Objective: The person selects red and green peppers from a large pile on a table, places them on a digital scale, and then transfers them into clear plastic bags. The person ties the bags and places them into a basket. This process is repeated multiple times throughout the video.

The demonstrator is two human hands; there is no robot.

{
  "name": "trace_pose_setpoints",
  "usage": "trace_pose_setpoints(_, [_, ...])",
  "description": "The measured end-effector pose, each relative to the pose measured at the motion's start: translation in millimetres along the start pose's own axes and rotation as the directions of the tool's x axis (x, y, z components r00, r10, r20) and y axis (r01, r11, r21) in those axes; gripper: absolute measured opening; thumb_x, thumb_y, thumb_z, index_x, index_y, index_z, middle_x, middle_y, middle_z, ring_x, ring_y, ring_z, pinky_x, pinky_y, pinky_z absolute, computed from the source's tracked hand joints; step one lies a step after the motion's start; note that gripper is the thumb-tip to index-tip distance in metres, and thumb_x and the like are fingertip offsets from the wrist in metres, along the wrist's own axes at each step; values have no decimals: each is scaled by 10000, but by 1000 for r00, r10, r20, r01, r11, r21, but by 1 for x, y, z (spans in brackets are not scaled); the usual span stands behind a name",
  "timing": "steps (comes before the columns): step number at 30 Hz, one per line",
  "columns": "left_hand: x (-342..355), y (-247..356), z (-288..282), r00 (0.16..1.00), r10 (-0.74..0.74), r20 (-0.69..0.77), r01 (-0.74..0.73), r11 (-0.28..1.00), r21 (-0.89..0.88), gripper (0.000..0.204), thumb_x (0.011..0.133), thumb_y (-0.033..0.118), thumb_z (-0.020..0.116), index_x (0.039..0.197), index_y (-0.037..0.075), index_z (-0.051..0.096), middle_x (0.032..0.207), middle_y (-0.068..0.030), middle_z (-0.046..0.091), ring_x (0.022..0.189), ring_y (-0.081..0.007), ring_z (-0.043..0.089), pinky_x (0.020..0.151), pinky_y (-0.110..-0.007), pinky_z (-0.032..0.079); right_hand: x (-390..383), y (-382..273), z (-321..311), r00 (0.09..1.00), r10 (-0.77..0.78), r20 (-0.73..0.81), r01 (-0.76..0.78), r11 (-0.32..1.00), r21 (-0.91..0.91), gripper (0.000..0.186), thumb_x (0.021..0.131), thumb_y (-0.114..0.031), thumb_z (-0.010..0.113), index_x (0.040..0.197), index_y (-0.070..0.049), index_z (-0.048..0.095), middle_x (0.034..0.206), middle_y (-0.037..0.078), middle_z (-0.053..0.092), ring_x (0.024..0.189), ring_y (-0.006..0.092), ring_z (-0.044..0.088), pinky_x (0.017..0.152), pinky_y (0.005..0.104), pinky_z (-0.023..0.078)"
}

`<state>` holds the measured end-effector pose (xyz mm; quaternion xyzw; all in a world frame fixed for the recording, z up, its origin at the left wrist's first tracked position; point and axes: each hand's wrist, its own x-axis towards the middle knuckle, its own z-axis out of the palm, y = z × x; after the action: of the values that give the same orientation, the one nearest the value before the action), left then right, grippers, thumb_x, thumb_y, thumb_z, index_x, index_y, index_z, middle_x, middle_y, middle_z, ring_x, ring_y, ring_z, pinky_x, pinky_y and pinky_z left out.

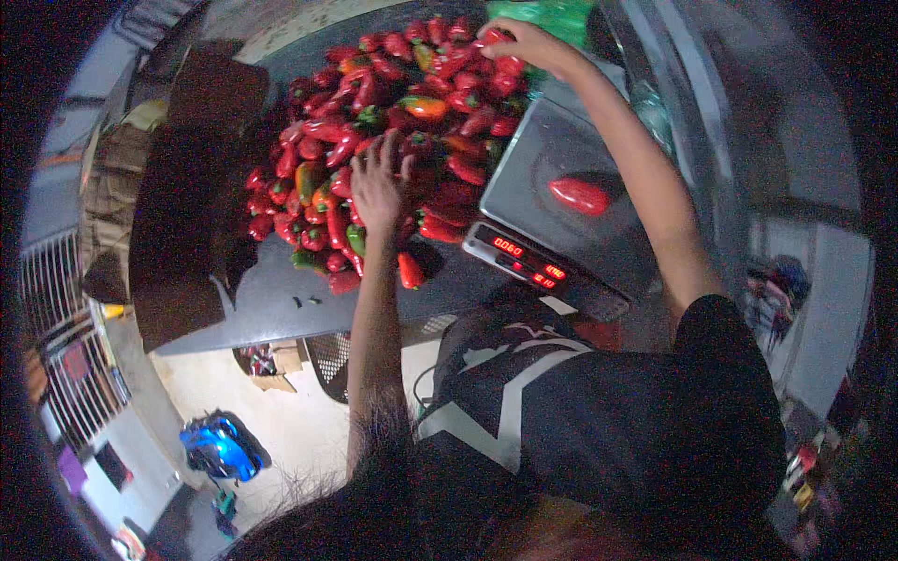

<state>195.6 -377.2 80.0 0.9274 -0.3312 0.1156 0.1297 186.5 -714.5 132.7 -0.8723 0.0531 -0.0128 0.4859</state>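
Note:
A big heap of glossy peppers [327, 131], mostly red with some green and orange, lies on a dark grey worktop [262, 309]. My left hand [378, 185] rests on the front-middle of the heap, fingers spread over peppers. At the far back right of the heap, my right hand [517, 45] has its fingers curled on a red pepper [496, 39]. Right of the heap stands a digital scale [543, 140] with a steel platform and a lit red display. One long red pepper [578, 194] lies on that platform, below my right forearm.
A green plastic bag [561, 21] sits behind my right hand. A brown cardboard piece [178, 243] is at the left of the worktop. Below are a pale floor [290, 421], a blue object [221, 447] and a white barred rack [61, 309].

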Motion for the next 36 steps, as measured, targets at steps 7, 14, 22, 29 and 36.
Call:
trace_pose_setpoints(7, [-4,0,-1,999,2,38,-1,1000,-25,484,881,400,497,1324,213,438,1280,-54,485,1108,-319,464,928,-427,408,-221,5,-18,892,224,-393,-371,859,-353,401,789,-264,675,1119,-61,572,1023,146,578,975,258,566,840,353,444])
trace_pose_setpoints(14, [-11,-8,-10,996,62,-58,-69,989,-130,491,877,382,520,1315,175,444,1305,-104,451,1140,-320,443,966,-439,340,-273,16,45,862,10,-508,-229,900,-371,326,824,-195,629,1107,-44,573,972,153,548,973,317,548,827,401,450])
trace_pose_setpoints(22, [-66,-1,-49,971,238,-38,-241,960,-144,521,783,236,606,1275,125,475,1325,-117,422,1193,-329,400,997,-448,317,-299,18,39,881,89,-464,-118,992,-33,386,939,-273,474,1251,-49,515,1240,141,541,1145,243,513,969,317,370])
trace_pose_setpoints(29, [-82,29,-2,727,636,257,-681,716,155,653,730,190,613,1341,89,406,1482,-118,203,1361,-303,205,1127,-443,136,-290,20,31,880,184,-439,-292,937,-192,394,925,-277,494,1235,-36,526,1209,145,561,1131,247,524,965,322,372])
trace_pose_setpoints(36, [-78,39,26,777,599,196,-597,799,-73,445,818,268,512,1256,189,503,1477,0,242,1355,-298,228,1082,-583,164,-289,34,29,885,169,-434,-208,977,-44,374,897,-268,547,1194,-40,555,1163,137,583,1064,260,555,944,343,395])
